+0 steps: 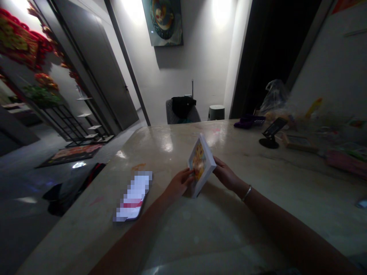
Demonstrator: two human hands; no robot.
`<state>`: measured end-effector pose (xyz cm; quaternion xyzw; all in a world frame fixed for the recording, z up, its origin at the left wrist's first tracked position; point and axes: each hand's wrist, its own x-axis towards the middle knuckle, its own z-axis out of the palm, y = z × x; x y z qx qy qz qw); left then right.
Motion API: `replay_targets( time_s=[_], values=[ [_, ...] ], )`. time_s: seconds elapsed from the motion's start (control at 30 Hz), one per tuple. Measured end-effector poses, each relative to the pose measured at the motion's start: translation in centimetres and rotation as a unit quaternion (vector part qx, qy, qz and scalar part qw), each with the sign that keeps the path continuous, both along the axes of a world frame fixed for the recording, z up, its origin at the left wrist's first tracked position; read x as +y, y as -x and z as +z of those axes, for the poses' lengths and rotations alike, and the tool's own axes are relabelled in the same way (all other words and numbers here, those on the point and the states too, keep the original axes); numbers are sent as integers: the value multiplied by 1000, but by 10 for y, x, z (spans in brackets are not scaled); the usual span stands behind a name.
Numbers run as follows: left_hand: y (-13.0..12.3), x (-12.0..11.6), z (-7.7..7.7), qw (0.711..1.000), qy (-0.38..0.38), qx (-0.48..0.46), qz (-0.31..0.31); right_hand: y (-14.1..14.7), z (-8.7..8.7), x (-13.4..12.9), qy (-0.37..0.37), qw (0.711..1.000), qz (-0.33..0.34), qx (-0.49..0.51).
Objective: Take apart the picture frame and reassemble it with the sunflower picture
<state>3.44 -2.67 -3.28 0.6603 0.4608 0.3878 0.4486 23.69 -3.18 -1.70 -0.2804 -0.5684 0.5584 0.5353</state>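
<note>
White picture frame (201, 162): held between both hands, tilted; cannot tell whether touching the tabletop below.
Left hand (179, 184): gripping the left edge, with fingers over the printed front; may smear or scuff the print under hard pressure.
Right hand (225, 173): holding the right edge from behind, partly hidden; cannot tell how firmly. May permit backward tipping through light support.
Tabletop (243, 152): glossy, probably slippery; may allow skidding at the lower corner under an uneven grip, or cause chipping after a drop.
Phone (134, 196): lying just beside the left forearm (143, 231); may be knocked by a careless outward sweep.
</note>
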Motion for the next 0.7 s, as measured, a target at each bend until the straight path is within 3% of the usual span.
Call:
replay_targets(
  time_s=[0.17, 0.33, 0.53, 0.7],
  values=[
    [-4, -6, 4, 979, 110, -144, -90, -1, 7, -7, -81, 986, 8, -143],
    [5, -6, 21, 914, 210, -318, -137, 2, 8, -11, -125, 968, 22, -218],
    [22, -4, 37, 878, 226, -399, -136, 2, 2, -10, -134, 960, 22, -246],
    [25, -4, 38, 851, 263, -421, -172, 6, 0, -14, -161, 937, 44, -307]
  ],
)
